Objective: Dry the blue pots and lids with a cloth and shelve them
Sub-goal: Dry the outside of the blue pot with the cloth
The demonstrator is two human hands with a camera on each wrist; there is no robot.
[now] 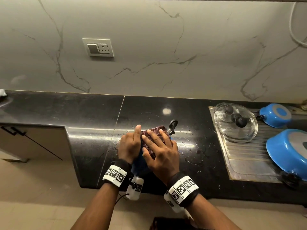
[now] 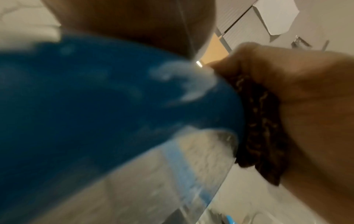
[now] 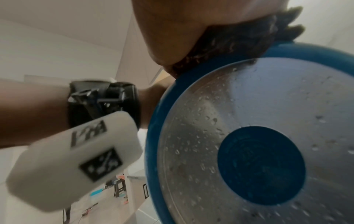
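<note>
Blue pot (image 1: 139, 161) held on edge over counter (image 1: 93, 113) front, between both hands; wet steel base (image 3: 249, 106) faces person. L hand (image 1: 129, 145) at pot's 9 o'clock, fingers flat along wall, grip underneath not visible. R hand (image 1: 160, 151) on top, fingers spread, pressing maroon cloth (image 1: 153, 135) onto pot. Handle (image 1: 172, 126) sticks out at 1 o'clock. Lids (image 1: 235, 122), two more pots (image 1: 275, 115) at 3 o'clock on drainer (image 1: 245, 161), well apart.

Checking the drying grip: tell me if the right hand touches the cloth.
Touching. Head view shows the right hand spread flat on the cloth; right wrist view shows palm pressing cloth onto the blue pot.
</note>
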